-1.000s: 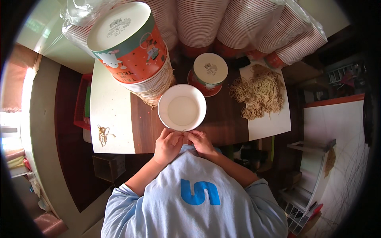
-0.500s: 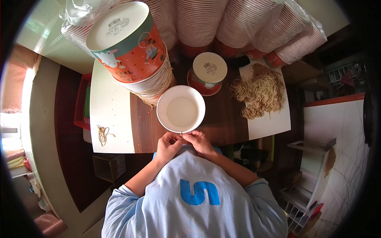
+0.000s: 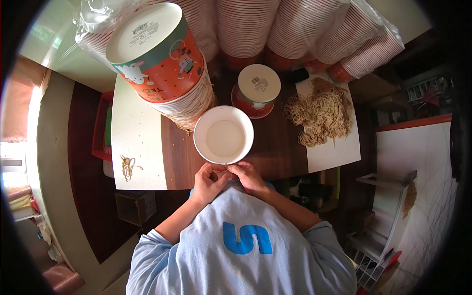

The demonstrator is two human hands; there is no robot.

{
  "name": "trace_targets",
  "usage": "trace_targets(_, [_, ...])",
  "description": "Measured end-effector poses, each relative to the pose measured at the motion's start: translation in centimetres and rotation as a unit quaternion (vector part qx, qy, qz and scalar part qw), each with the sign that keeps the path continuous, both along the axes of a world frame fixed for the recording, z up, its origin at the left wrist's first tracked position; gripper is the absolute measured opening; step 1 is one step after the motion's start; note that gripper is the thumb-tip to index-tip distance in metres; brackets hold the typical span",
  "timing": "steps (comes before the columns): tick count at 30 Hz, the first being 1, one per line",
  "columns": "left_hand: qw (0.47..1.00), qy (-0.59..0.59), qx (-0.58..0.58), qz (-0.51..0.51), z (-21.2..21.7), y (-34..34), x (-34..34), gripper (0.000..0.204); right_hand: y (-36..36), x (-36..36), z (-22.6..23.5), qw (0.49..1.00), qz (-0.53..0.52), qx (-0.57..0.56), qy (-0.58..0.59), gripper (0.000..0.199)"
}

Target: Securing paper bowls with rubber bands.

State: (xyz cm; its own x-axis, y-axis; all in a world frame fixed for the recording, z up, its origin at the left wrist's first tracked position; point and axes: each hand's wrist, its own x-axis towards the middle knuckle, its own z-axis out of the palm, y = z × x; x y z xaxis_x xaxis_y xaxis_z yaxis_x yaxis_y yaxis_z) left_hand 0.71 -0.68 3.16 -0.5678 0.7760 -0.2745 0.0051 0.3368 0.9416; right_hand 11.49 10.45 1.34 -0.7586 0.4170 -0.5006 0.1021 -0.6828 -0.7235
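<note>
A white-lined paper bucket (image 3: 223,138) stands with its open mouth toward me at the table's near edge. My left hand (image 3: 209,183) and my right hand (image 3: 249,178) meet just below its near rim, thumbs and forefingers pinched. Between the fingertips a short bit of thin beige cord (image 3: 225,165) shows at the rim; the rest of it is hidden by the fingers. To the left rises a tall stack of upturned orange buckets (image 3: 169,73), beige cords hanging around its lower rims. Behind the open bucket sits a shorter upturned bucket (image 3: 259,84).
A tangled heap of beige cord (image 3: 322,115) lies on the table's right side. A few loose cord pieces (image 3: 129,168) rest on the white left part of the tabletop (image 3: 140,142). Plastic-wrapped bucket stacks (image 3: 246,27) line the back. A red basket (image 3: 102,128) stands beyond the left edge.
My right hand has shifted very slightly to the right at the rim, and the fingertips have parted a little. The buckets and cord heap stay where they were.
</note>
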Motion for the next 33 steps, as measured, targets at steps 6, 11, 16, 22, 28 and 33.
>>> trace_targets(6, [0.999,-0.046,0.014,0.022,-0.6,-0.1,0.1,0.01,0.1,0.1,-0.6,0.999,-0.002,0.011,-0.037,0.018])
trace_targets(11, [0.99,-0.133,0.027,0.029,-1.3,-0.2,-0.2,0.007,0.1,0.5,-2.2,0.998,-0.021,-0.06,-0.021,0.013])
trace_targets(16, [0.983,-0.177,0.011,0.056,-1.3,-0.2,-0.5,0.006,0.0,0.3,-2.3,0.994,-0.053,-0.085,-0.036,0.014])
trace_targets(22, [0.97,-0.23,0.007,0.078,-1.6,-0.4,-0.6,0.005,0.5,0.3,-0.4,0.997,-0.005,0.052,-0.053,0.019])
trace_targets(28, [0.966,-0.247,0.003,0.079,-1.7,-0.4,-0.7,0.005,0.5,1.0,-2.3,0.971,0.018,0.221,-0.087,0.021])
trace_targets(33, [0.97,-0.231,0.016,0.079,-1.5,-0.1,-0.4,0.006,0.4,0.7,-1.6,0.998,0.042,0.055,-0.008,0.02])
